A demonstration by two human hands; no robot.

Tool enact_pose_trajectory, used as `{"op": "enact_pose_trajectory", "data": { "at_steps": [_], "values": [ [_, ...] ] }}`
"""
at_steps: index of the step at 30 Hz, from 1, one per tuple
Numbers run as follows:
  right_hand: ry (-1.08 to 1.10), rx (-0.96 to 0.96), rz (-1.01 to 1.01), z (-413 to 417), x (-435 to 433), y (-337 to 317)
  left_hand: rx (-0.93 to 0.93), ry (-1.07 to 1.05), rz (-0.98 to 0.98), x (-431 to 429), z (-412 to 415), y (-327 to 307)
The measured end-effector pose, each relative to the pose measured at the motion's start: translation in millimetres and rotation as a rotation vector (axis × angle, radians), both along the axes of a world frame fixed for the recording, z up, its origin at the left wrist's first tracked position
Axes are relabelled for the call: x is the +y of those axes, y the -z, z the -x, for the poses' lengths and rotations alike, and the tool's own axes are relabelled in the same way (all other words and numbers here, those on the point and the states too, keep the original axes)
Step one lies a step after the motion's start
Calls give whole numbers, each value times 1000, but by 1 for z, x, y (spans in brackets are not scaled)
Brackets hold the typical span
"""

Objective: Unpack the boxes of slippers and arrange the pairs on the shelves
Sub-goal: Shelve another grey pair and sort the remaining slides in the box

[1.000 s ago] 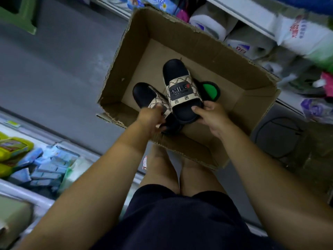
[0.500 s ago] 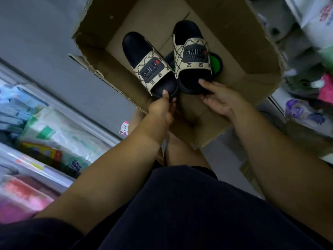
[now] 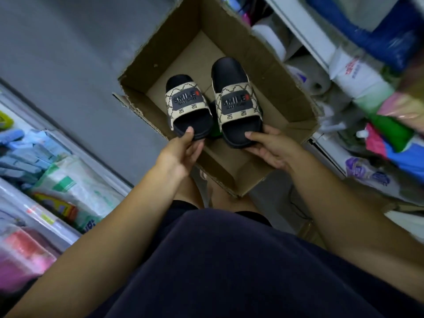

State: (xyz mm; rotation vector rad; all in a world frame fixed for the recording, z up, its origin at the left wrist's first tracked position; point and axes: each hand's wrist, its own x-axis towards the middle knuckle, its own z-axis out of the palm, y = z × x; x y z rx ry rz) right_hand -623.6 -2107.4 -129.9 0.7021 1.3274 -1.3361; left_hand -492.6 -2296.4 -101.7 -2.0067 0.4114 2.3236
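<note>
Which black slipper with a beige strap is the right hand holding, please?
The right-side slipper, nearer the shelf with white rolls; the left hand holds the other slipper.

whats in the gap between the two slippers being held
Head view: a dark item with a green patch shows between the left slipper and right slipper, inside the box.

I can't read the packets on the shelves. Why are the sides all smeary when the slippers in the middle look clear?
In the head view the left slipper and right slipper are sharp, SMILE readable on the straps; the packets at its left edge and the bags at its right are streaked, probably motion blur plus wide-angle stretch; light is dim, without glare.
</note>
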Motion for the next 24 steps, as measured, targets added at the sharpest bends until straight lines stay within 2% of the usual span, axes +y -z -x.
{"op": "enact_pose_trajectory", "data": {
  "at_steps": [4, 7, 11, 16, 19, 24],
  "values": [
    [16, 115, 25, -23, 16, -52, 65, 125, 67, 6, -14, -46],
    [84, 204, 16, -50, 35, -94, 133, 302, 136, 10, -20, -83],
    [355, 191, 120, -106, 65, -150, 217, 570, 215, 10, -28, -128],
    [788, 285, 235, -208, 84, -205, 405, 863, 262, 28, -51, -179],
    [1038, 325, 311, -259, 89, -217, 514, 980, 242, 49, -75, -198],
    [1263, 428, 274, -315, 127, -231, 620, 1151, 140, 97, -108, -225]
  ]
}}
